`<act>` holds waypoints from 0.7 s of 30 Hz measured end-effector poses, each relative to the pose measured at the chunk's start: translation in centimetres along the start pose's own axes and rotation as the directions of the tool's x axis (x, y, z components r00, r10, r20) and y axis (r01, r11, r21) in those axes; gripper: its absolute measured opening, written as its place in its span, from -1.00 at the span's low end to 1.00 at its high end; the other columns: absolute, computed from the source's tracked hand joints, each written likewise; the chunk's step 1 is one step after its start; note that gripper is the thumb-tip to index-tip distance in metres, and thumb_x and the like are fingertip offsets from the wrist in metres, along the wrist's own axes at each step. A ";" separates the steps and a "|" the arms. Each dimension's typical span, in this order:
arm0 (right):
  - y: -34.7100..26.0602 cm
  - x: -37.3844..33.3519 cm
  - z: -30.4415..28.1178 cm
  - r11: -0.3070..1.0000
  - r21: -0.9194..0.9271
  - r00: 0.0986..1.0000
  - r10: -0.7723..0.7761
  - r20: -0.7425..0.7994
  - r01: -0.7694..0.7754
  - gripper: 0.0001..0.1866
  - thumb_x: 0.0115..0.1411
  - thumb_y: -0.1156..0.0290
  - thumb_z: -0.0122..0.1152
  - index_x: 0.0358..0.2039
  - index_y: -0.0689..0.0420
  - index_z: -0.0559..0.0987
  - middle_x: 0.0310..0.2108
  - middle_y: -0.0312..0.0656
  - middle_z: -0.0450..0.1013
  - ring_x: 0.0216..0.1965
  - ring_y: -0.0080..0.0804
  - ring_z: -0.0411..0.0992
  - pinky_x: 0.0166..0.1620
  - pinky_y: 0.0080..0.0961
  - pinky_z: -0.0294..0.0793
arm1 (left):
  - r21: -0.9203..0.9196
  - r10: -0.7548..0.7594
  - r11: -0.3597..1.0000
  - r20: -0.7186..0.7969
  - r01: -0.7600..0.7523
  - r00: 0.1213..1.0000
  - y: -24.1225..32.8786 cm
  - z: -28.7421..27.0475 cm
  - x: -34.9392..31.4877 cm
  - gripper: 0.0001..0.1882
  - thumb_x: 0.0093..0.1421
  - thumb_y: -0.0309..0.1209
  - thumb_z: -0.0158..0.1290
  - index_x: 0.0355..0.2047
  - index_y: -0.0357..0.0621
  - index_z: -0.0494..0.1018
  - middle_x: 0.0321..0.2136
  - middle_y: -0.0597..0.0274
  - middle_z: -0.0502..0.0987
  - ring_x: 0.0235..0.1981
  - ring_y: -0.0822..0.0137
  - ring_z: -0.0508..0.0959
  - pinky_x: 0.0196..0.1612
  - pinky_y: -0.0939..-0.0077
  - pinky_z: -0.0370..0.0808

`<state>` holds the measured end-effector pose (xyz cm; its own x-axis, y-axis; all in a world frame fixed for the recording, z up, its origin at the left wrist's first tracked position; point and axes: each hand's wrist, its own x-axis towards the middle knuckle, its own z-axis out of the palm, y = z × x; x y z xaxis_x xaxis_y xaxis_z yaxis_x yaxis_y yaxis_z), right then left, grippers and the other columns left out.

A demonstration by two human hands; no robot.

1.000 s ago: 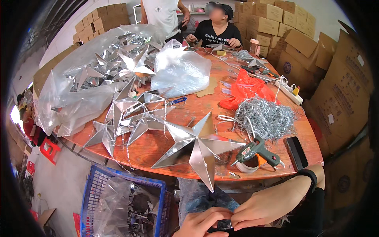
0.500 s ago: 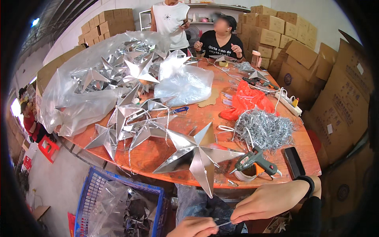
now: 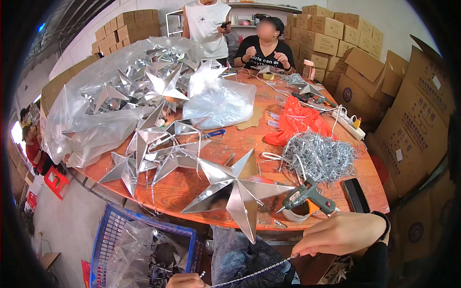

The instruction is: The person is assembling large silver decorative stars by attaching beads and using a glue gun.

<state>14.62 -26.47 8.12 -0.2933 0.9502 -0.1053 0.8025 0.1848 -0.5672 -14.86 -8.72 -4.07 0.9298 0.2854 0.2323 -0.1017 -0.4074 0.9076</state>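
Observation:
A thin silver trim cord stretches over my lap between my two hands, below the table's near edge. My right hand, a dark band at its wrist, pinches the cord's right end. At the bottom edge my left hand is closed on the other end, partly cut off by the frame; a short tip sticks up beside its fingers. Just beyond the hands, a large silver star lies on the table with one point over the edge. Further left sit smaller silver stars with cords trailing from them.
On the wooden table lie a green glue gun on a tape roll, a phone, tangled tinsel, a red bag and bagged stars. A blue crate stands at left. Two people are across the table.
My hands have moved apart, the left one leftward and down, the right one rightward and up. Much more of the silver cord now shows between them.

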 end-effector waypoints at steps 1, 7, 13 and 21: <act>-0.1 0.0 -0.1 1.000 -0.014 1.000 0.018 -0.003 -0.018 -0.71 0.17 0.49 0.04 -0.07 0.09 0.47 -0.33 -0.33 0.47 -0.33 -0.43 0.47 -0.34 -0.52 0.46 | 0.025 0.010 1.000 0.004 -0.010 1.000 -0.1 -0.1 -0.1 -0.85 -0.04 -0.64 -0.10 -0.55 -0.32 0.49 -0.67 0.14 0.43 -0.65 0.28 0.43 -0.55 0.51 0.33; -0.3 -0.3 -0.4 1.000 0.004 0.996 0.015 -0.087 -0.015 -0.57 0.02 0.64 0.11 -0.04 0.11 0.46 -0.37 -0.27 0.45 -0.33 -0.39 0.47 -0.32 -0.48 0.49 | -0.008 0.010 1.000 -0.033 -0.011 0.999 -0.2 -0.5 -1.1 -0.82 0.01 -0.49 -0.08 -0.57 -0.32 0.49 -0.67 0.12 0.43 -0.65 0.23 0.42 -0.53 0.45 0.31; -0.1 -0.9 -0.2 1.000 0.007 0.991 0.014 -0.132 -0.013 -0.56 0.00 0.70 0.09 -0.04 0.15 0.46 -0.37 -0.22 0.45 -0.35 -0.41 0.49 -0.33 -0.51 0.50 | 0.005 0.030 1.000 -0.095 -0.030 0.995 -0.1 -0.9 -2.0 -0.75 0.07 -0.41 -0.08 -0.58 -0.33 0.49 -0.66 0.09 0.44 -0.66 0.21 0.41 -0.53 0.44 0.30; -0.4 -1.1 0.2 0.991 0.119 0.997 0.064 -0.050 -0.058 -0.70 0.10 0.64 0.05 -0.11 0.23 0.46 -0.29 -0.17 0.45 -0.32 -0.41 0.50 -0.29 -0.55 0.50 | 0.073 -0.094 0.993 0.070 0.089 0.993 0.0 -1.1 -2.3 -0.78 0.15 -0.41 -0.05 -0.40 -0.32 0.52 -0.51 0.09 0.53 -0.52 0.22 0.50 -0.43 0.46 0.39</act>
<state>14.49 -27.66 8.31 -0.2147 0.9715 -0.1005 0.7508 0.0984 -0.6532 -17.39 -8.39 -4.24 0.9577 0.2610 0.1210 0.0074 -0.4429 0.8966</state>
